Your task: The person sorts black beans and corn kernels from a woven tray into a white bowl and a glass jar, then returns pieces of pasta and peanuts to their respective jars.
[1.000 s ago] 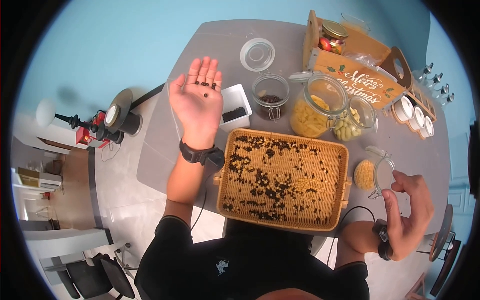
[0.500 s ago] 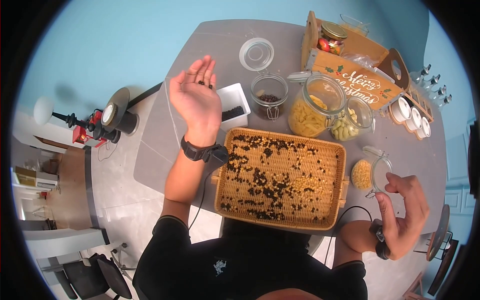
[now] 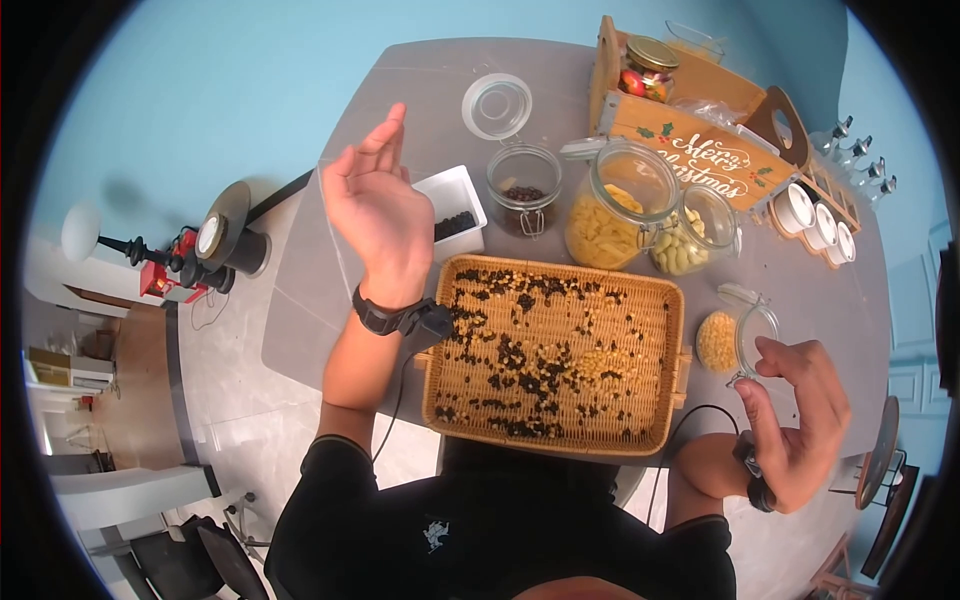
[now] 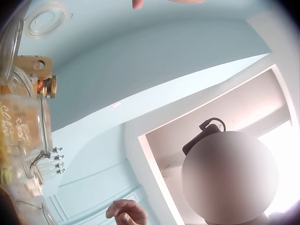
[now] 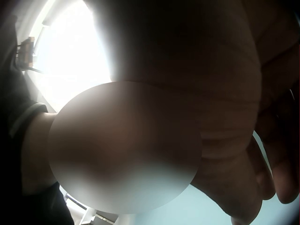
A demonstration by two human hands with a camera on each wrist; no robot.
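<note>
My left hand (image 3: 378, 205) is raised over the grey table (image 3: 420, 80), turned on its edge with fingers straight, tilting toward a white tub (image 3: 452, 215) of dark beans. No beans show on the palm now. A wicker tray (image 3: 560, 442) in front of me holds several scattered dark beans (image 3: 505, 355) and pale kernels (image 3: 600, 365). My right hand (image 3: 795, 415) hovers off the tray's right end, fingers loosely curled, beside a small open jar of yellow kernels (image 3: 720, 342). Nothing shows in its grasp. The right wrist view is filled by the palm (image 5: 234, 117).
Behind the tray stand an open jar of dark beans (image 3: 522, 185), its lid (image 3: 492, 102), a big pasta jar (image 3: 610, 212) and a jar of pale beans (image 3: 690, 240). A wooden crate (image 3: 700, 140) and white cups (image 3: 815, 225) sit at the back right. The table edge runs left.
My left hand turned from palm-up, with dark beans on it, to on-edge toward the white tub; the beans are gone from view. My right hand drifted slightly down.
</note>
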